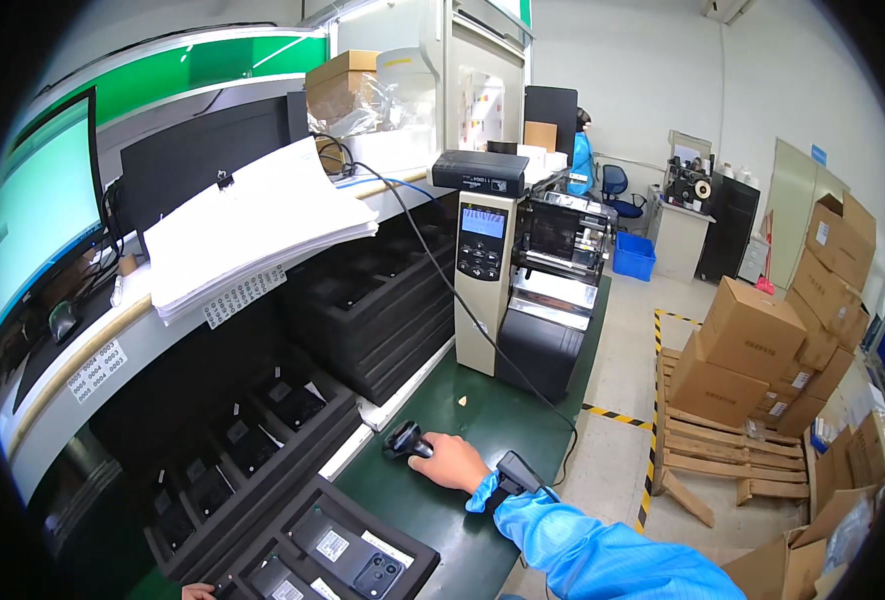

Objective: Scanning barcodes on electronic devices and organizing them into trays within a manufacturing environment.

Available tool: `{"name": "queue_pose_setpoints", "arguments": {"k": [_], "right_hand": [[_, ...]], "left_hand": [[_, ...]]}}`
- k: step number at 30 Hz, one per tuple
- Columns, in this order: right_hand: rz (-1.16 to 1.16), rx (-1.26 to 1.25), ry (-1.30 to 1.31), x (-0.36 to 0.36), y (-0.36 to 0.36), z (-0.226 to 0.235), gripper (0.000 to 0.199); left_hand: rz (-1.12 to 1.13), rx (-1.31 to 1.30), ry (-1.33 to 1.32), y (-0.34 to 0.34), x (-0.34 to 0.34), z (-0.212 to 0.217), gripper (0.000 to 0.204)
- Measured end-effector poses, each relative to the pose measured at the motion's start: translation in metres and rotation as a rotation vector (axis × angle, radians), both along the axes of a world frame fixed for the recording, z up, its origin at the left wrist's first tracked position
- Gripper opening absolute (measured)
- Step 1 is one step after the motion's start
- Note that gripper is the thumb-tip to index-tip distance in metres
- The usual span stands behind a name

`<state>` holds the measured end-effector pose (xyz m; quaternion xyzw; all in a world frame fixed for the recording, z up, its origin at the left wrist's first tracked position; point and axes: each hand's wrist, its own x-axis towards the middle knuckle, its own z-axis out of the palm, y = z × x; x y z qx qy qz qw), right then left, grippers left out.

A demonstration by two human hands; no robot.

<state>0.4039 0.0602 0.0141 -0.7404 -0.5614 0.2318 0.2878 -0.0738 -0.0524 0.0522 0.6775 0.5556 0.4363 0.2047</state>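
My right hand (455, 463), in a blue sleeve with a black device strapped at the wrist, is closed around a black handheld barcode scanner (404, 440) just over the green bench. Only a small part of my left hand (199, 592) shows at the lower edge, beside the black foam tray (418, 556); its grip is hidden. In that tray lies a dark smartphone (348, 550), camera side up, with a white label on its back. Left of it a second labelled phone (278, 580) is partly cut off. Behind stands another foam tray (338, 405) with several phones in compartments.
A label printer (480, 290) stands on the green bench (433, 400); a cable hangs across its front. A paper stack (263, 225) overhangs the shelf near a monitor (43, 210). Stacked foam trays (363, 320) sit below. Cartons (753, 325) rest on a pallet (723, 450) at right.
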Motion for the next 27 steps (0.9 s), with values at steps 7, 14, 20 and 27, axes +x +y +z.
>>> {"name": "queue_pose_setpoints", "arguments": {"k": [7, 14, 20, 27], "right_hand": [[-0.018, 0.006, -0.014, 0.003, 0.002, -0.008, 0.047], [-0.015, -0.011, -0.008, -0.001, 0.002, 0.000, 0.046], [-0.026, -0.020, -0.017, 0.004, 0.001, -0.001, 0.046], [-0.007, 0.066, -0.053, -0.004, 0.001, -0.003, 0.056]], "left_hand": [[-0.011, 0.021, 0.011, 0.004, 0.001, -0.001, 0.006], [0.017, 0.014, -0.047, 0.001, 0.001, -0.001, 0.005], [0.003, -0.001, -0.062, 0.005, 0.002, -0.004, 0.003], [-0.006, -0.005, -0.084, 0.003, -0.014, -0.018, 0.008]]}}
